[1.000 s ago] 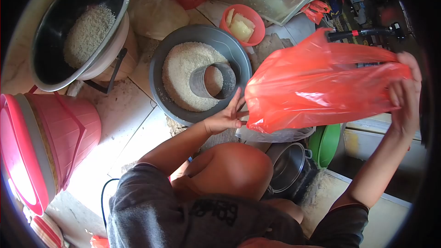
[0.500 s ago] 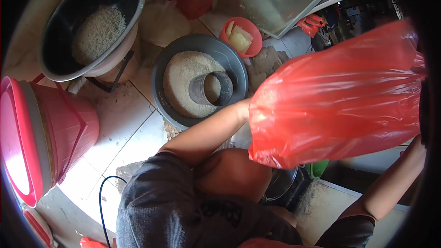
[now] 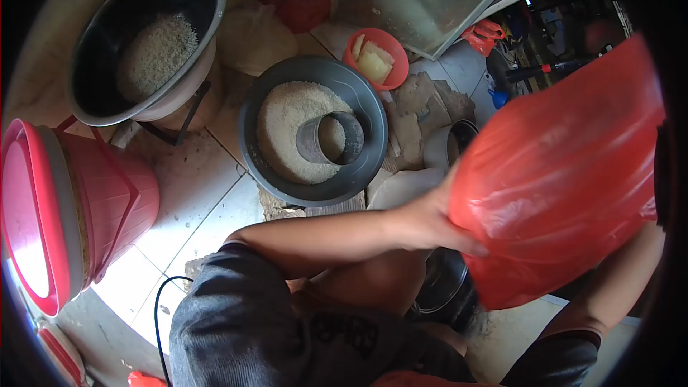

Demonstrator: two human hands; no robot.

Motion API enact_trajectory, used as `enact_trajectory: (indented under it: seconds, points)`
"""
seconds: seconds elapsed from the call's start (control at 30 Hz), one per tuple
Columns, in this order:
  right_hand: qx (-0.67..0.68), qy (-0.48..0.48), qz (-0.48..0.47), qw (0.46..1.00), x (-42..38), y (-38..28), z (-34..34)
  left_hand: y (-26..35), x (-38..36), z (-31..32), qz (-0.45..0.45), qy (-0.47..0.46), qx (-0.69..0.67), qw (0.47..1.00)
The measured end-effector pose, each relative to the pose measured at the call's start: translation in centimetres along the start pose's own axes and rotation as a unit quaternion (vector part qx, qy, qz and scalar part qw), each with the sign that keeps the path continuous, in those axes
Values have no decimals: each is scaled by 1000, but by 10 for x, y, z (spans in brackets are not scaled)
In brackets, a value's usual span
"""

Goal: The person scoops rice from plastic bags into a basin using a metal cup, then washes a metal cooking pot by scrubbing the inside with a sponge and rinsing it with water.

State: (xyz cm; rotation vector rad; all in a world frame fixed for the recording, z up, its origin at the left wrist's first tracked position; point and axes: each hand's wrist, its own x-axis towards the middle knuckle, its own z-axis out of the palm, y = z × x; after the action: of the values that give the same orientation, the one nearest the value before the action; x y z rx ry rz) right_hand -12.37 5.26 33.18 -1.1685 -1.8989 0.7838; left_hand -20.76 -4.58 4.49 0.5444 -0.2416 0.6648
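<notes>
A big red plastic bag (image 3: 559, 172) is held up on the right side of the view, smeared a little by motion. My left hand (image 3: 437, 222) is closed on its left end, with the thumb on the near side and the other fingers behind the plastic. My right forearm (image 3: 616, 287) rises to the bag's right end, where the hand is hidden by the bag and the dark picture edge. Left of the bag, a grey basin (image 3: 315, 68) holds white rice (image 3: 287, 129) and a metal cylinder-shaped measure (image 3: 315, 140) lying tilted on the grains.
A metal bowl (image 3: 89, 93) with white grains stands at upper left, above a lidded pink bucket (image 3: 122, 193). Behind the grey basin sits a small red bowl (image 3: 398, 72) with pale yellowish pieces. A framed glass panel (image 3: 430, 0) leans at the back.
The bag's left end has moved right and its lower corner has dropped. My left hand has come out from behind the bag, and the left arm reaches farther right.
</notes>
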Motion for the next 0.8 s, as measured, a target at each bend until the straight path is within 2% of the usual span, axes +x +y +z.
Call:
enact_trajectory:
  seconds: [0.1, 0.13, 0.2, 0.3, 0.33, 0.4, 0.43, 0.5, 0.53, 0.57, 0.6, 0.73, 0.8]
  points:
    - [-44, 6, 6, 999, 19, 22, 10, -15, 16, 39, -42, -16, -125, 991]
    - [-54, 6, 12, 998, 25, 33, 13, -17, 18, 52, -44, -14, -126, 991]
    - [-64, -3, 30, 998, 34, 55, 18, -21, 18, 72, -92, 9, -310, 946]
    - [-54, -29, 72, 995, 37, 96, 30, -33, 4, 86, -152, 37, -347, 925]
    - [-47, -42, 92, 994, 35, 112, 36, -41, -4, 90, -151, 39, -345, 925]
    - [-24, -73, 141, 987, 23, 148, 47, -60, -19, 90, -111, 64, -429, 894]
    - [-6, -98, 203, 974, 14, 162, 53, -62, -22, 86, -108, 69, -432, 893]
    - [13, -97, 223, 970, 0, 185, 76, -64, -25, 81, -209, 129, -483, 841]
    - [24, -67, 240, 968, -10, 186, 87, -63, -26, 80, -206, 129, -486, 840]
    - [35, -36, 254, 966, -17, 185, 99, -61, -27, 78, -260, 164, -472, 826]
    - [24, -47, 260, 964, -19, 194, 102, -58, -27, 77, -315, 198, -456, 809]
    - [34, -53, 318, 946, -32, 220, 117, -57, -20, 67, -306, 225, -461, 802]
    - [43, -62, 331, 940, -38, 229, 126, -70, -20, 64, -223, 236, -521, 790]
